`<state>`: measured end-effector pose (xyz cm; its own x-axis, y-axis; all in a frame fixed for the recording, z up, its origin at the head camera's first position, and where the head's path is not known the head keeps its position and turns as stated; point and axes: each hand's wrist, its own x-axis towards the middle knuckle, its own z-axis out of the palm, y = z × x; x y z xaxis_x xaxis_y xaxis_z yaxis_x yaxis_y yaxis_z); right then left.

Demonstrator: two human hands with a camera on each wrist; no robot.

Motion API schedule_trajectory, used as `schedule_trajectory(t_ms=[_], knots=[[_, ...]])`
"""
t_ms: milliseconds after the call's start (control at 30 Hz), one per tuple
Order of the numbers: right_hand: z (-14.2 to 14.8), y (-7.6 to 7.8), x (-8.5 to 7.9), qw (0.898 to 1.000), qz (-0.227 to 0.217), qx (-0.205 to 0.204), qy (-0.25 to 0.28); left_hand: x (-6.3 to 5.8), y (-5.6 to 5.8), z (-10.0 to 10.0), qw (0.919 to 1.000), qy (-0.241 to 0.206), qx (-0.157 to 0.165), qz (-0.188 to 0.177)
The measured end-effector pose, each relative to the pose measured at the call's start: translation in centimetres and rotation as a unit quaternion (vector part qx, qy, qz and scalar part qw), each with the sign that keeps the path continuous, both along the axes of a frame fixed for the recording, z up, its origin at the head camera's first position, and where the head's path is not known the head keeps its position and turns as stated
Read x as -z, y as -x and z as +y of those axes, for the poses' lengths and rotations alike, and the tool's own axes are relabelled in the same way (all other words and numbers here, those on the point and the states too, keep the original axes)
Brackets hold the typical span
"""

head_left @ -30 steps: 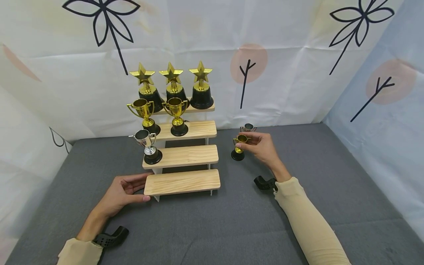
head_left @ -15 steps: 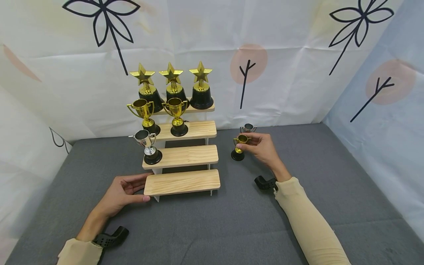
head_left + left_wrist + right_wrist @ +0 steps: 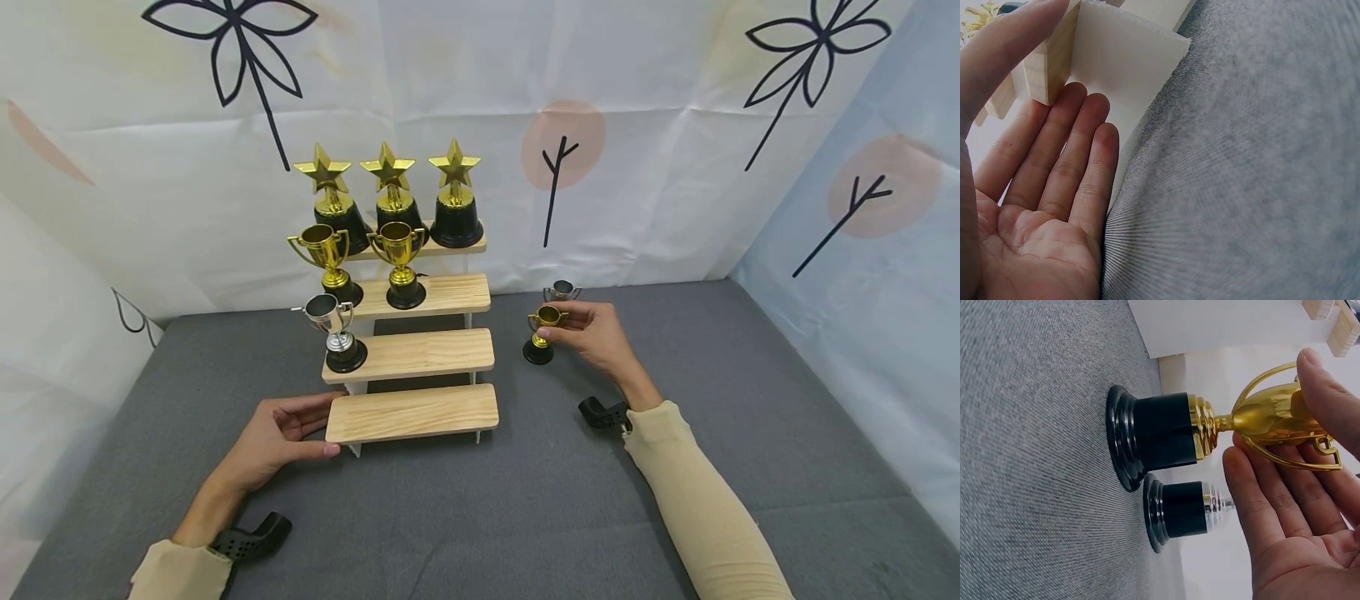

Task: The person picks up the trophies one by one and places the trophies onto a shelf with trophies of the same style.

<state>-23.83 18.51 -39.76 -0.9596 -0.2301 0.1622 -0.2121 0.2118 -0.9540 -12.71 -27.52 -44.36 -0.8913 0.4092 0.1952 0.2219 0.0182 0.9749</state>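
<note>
**Right hand (image 3: 592,329) grasps gold cup (image 3: 1204,428); left hand (image 3: 262,437) touches wooden stand (image 3: 420,354)**

Taking the stand's middle as the clock's centre in the head view, the gold cup is upright at three o'clock, its bowl pinched between the right thumb and the fingers behind it; whether its black base touches the grey cloth (image 3: 480,517) I cannot tell; a loose silver cup (image 3: 1182,509) stands just beyond it, toward one o'clock, partly hidden by the hand.

At eight o'clock the left hand, fingers extended rather than clenched, touches the left end of the bottom tier (image 3: 412,414), thumb by its front corner, fingers by its rear one.

On the stand, three star trophies (image 3: 392,198) line the top tier at twelve o'clock; two more gold cups (image 3: 402,265) sit one tier down, toward eleven; a shelved silver cup (image 3: 341,340) (its left handle pointing outward) occupies nine o'clock, on the third tier.
</note>
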Motion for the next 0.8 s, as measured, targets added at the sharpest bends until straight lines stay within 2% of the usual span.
schedule_trajectory(t_ms=[367,800], knots=[[0.18,0.02,-0.11,1.0,0.0,0.0,-0.006,0.09,0.04,-0.03,1.0,-0.001,0.001,0.0],[-0.2,-0.21,-0.91,0.999,0.003,-0.002,0.037,-0.02,-0.03,0.01,1.0,0.008,-0.005,-0.001]])
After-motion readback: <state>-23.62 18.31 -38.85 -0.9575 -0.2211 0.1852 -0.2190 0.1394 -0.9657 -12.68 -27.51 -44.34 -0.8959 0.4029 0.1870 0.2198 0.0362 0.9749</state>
